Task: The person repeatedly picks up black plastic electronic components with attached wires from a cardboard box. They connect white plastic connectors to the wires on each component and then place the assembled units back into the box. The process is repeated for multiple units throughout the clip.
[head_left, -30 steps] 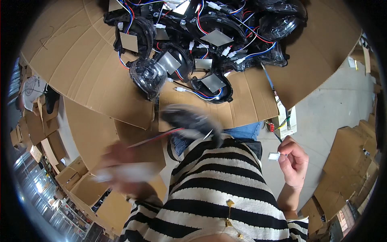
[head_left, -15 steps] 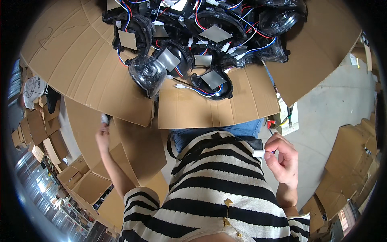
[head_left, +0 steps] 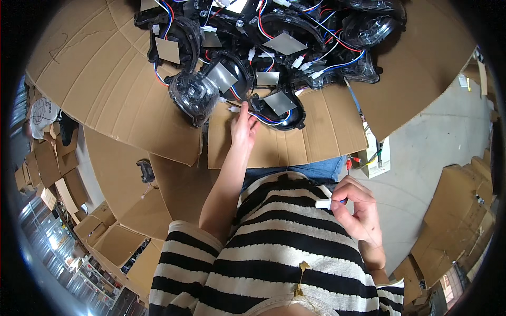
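My left hand (head_left: 244, 130) reaches to the cardboard (head_left: 321, 126) in front of me, fingers stretched out and apart. Its fingertips are at the red, white and blue wires of a black lamp housing (head_left: 295, 113) with a flat grey plate (head_left: 280, 103) on it. A white plug (head_left: 233, 109) at the end of these wires lies just left of the fingers. My right hand (head_left: 359, 211) is closed in a pinch in front of my body. Between thumb and forefinger it holds a white connector (head_left: 322, 204) with a bit of blue wire showing behind.
Several black lamp housings with clear lenses (head_left: 194, 96) and tangled wires are heaped on the cardboard. A small black part (head_left: 145, 171) is inside the large carton (head_left: 118, 163) at left. Red clips (head_left: 356, 159) are by a white box (head_left: 379, 160) at right. Another person (head_left: 47, 118) is far left.
My left hand has let go of the part it held over the left carton and moved right to the lamp wires. My right hand has shifted slightly left with the white connector.
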Demonstrator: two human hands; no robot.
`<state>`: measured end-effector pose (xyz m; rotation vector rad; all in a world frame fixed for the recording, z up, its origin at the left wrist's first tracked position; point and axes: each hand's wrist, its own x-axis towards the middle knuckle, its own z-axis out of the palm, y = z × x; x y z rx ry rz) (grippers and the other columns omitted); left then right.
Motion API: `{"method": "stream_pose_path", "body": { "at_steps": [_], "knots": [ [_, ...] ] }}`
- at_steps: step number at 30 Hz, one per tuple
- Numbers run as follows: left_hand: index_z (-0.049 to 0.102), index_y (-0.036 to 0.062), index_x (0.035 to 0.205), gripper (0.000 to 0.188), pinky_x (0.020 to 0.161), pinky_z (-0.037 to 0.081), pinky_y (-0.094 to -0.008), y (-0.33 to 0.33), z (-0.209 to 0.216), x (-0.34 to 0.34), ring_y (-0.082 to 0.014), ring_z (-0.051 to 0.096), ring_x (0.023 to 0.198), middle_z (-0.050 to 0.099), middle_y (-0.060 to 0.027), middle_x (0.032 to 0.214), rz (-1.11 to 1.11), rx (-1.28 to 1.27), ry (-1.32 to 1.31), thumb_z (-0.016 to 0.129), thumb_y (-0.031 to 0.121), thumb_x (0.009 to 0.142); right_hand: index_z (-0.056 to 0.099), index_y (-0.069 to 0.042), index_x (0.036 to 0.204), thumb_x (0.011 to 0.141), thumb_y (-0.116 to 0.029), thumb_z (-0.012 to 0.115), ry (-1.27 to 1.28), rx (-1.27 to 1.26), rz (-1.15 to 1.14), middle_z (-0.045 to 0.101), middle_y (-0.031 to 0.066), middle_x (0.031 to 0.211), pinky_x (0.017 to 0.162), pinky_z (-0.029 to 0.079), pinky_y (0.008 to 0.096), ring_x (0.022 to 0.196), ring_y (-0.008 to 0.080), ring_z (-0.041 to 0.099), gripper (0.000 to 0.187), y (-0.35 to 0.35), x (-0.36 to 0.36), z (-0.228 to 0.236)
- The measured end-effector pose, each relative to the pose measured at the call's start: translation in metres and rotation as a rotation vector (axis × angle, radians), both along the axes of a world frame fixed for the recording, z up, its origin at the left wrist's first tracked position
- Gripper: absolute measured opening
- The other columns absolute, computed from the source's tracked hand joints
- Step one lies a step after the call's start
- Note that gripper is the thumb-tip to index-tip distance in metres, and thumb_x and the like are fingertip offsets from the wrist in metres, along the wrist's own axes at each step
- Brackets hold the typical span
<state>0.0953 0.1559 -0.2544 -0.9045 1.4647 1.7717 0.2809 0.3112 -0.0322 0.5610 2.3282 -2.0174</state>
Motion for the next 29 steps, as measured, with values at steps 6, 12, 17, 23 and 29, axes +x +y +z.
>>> {"method": "stream_pose_path", "body": {
  "at_steps": [6, 12, 17, 23, 29],
  "knots": [
    [0.057, 0.0083, 0.090, 0.021, 0.074, 0.038, -0.0275, 0.018, -0.019, -0.019, -0.0113, 0.052, 0.079, 0.057, -0.0003, 0.083, -0.070, -0.061, 0.140, 0.060, 0.025, 0.078, 0.052, -0.001, 0.071, 0.067, 0.003, 0.056, 0.005, -0.009, 0.037, 0.051, 0.0069, 0.066, 0.053, 0.036, 0.0272, 0.058, 0.0189, 0.047, 0.007, -0.003, -0.005, -0.005],
    [0.052, -0.0006, 0.100, 0.027, 0.066, 0.043, -0.0255, 0.033, 0.022, -0.020, -0.0114, 0.053, 0.072, 0.056, -0.0044, 0.082, -0.093, 0.067, 0.388, 0.045, 0.022, 0.087, 0.051, -0.001, 0.071, 0.067, 0.002, 0.056, 0.021, 0.000, 0.052, 0.051, 0.0077, 0.065, 0.053, 0.037, 0.0285, 0.059, 0.0205, 0.049, 0.007, -0.002, -0.008, -0.005],
    [0.045, -0.0030, 0.109, 0.036, 0.059, 0.042, -0.0262, 0.019, 0.057, 0.025, -0.0147, 0.051, 0.063, 0.052, -0.0081, 0.070, -0.680, 0.057, 0.526, 0.039, 0.026, 0.089, 0.051, 0.000, 0.071, 0.068, 0.001, 0.056, -0.013, -0.008, 0.076, 0.051, 0.0081, 0.065, 0.053, 0.037, 0.0287, 0.059, 0.0209, 0.049, 0.006, -0.004, -0.013, -0.012],
    [0.034, 0.0014, 0.119, 0.037, 0.070, 0.043, -0.0369, 0.021, 0.136, 0.036, -0.0322, 0.055, 0.074, 0.053, -0.0187, 0.088, -1.151, -0.147, 1.110, 0.044, 0.005, 0.083, 0.051, 0.001, 0.071, 0.068, 0.000, 0.056, -0.018, 0.069, -0.007, 0.049, 0.0084, 0.064, 0.052, 0.035, 0.0300, 0.057, 0.0210, 0.046, 0.006, -0.006, -0.023, -0.021],
    [0.037, -0.0002, 0.120, 0.035, 0.080, 0.041, -0.0359, 0.005, 0.154, 0.028, -0.0254, 0.058, 0.079, 0.051, -0.0176, 0.102, -1.513, 0.229, 1.015, 0.040, 0.006, 0.085, 0.052, -0.001, 0.072, 0.070, -0.002, 0.057, 0.074, 0.134, -0.013, 0.050, 0.0086, 0.066, 0.053, 0.036, 0.0299, 0.060, 0.0220, 0.048, 0.005, 0.009, -0.025, -0.024]
  ]
}}
